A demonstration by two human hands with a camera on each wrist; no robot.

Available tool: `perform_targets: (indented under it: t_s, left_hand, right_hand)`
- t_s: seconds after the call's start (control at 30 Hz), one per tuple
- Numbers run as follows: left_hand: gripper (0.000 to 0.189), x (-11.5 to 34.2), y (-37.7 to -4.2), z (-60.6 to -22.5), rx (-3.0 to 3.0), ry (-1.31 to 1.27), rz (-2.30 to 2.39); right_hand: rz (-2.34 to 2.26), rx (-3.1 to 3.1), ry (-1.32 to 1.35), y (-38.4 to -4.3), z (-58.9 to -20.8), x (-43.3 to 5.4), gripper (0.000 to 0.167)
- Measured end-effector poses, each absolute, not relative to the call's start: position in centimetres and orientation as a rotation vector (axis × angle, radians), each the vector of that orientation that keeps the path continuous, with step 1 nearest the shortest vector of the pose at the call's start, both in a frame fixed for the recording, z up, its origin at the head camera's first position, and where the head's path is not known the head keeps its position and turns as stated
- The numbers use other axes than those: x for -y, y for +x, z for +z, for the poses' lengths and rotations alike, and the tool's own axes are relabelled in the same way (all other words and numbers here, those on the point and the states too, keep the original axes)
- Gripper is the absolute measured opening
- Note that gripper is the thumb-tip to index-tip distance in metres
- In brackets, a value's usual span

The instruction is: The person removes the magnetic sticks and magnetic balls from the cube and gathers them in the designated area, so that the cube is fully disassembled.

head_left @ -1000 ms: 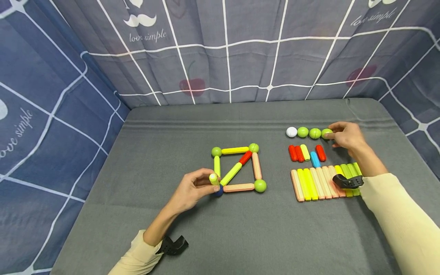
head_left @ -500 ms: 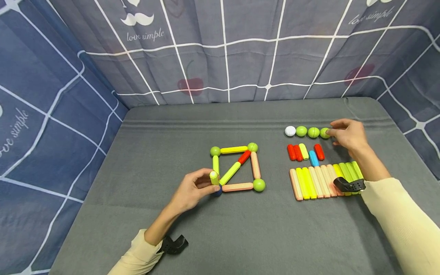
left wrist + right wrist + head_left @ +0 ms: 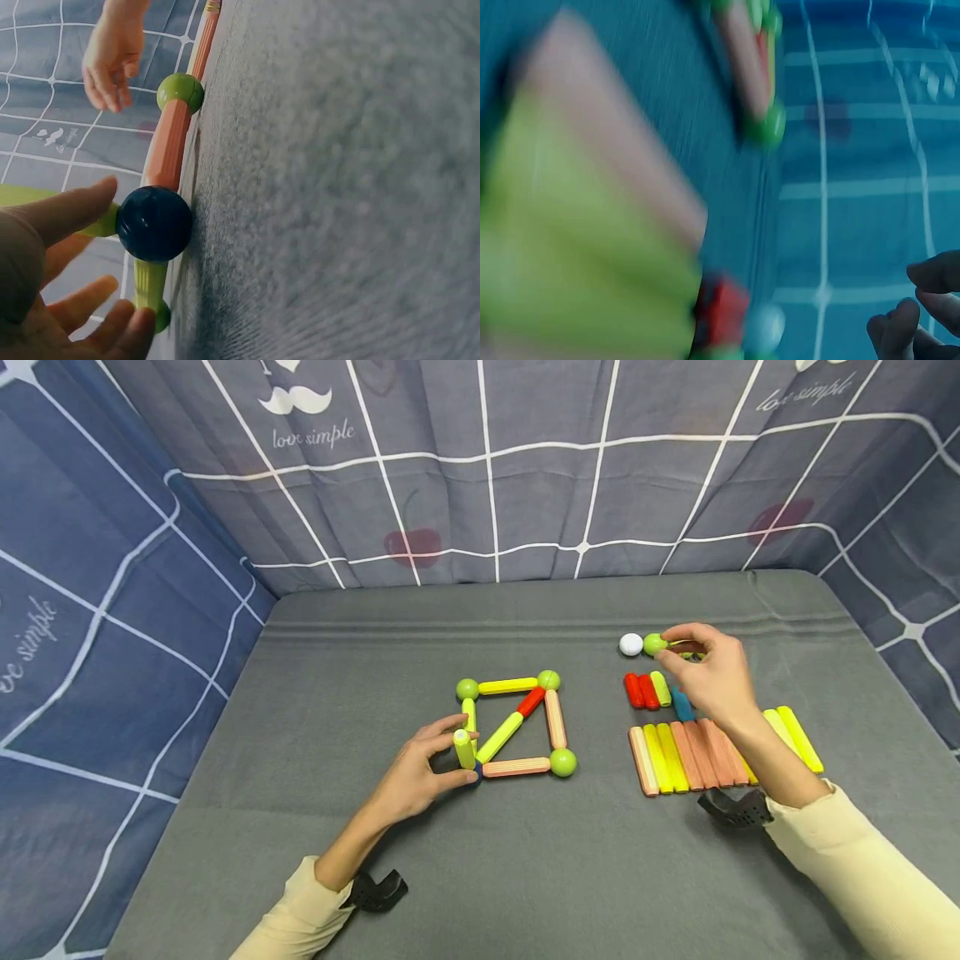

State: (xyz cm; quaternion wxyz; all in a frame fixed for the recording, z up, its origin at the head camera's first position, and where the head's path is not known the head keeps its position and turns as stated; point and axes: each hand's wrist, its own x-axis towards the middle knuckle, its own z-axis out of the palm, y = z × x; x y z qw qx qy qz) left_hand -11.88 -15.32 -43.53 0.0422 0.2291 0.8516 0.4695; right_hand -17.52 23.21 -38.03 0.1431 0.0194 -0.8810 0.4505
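My left hand point(image 3: 415, 775) is beside an upright green stick point(image 3: 464, 749), fingers spread and thumb against it. The stick rises from a dark blue ball point(image 3: 154, 225) at the near-left corner of a flat frame. That frame joins green balls point(image 3: 563, 762), a pink stick point(image 3: 517, 767), a yellow stick point(image 3: 508, 686) and a diagonal of a green and a red piece point(image 3: 532, 702). Over at the right, my right hand point(image 3: 716, 677) hovers above a row of balls, fingers loosely bent, with nothing visible between them. It partly hides the green balls.
A white ball point(image 3: 631, 644) and a green ball point(image 3: 655, 644) show at the row's left end. Short red rods point(image 3: 634, 691) and a blue rod point(image 3: 682, 703) lie below. Nearer, long sticks point(image 3: 667, 758) lie side by side under the right forearm. A checked curtain point(image 3: 450, 468) borders the grey table.
My right hand has left the green ball at the row's right end and shifted left over the row. My left fingers have spread away from the upright stick.
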Motion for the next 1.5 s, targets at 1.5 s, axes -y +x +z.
perform_targets:
  t_s: [1.5]
  left_hand:
    - [0.069, 15.6, -12.7, -44.0, -2.341, 0.595, 1.489]
  right_hand:
    - [1.59, 2.673, 0.947, -12.6, -38.7, -9.1, 0.018]
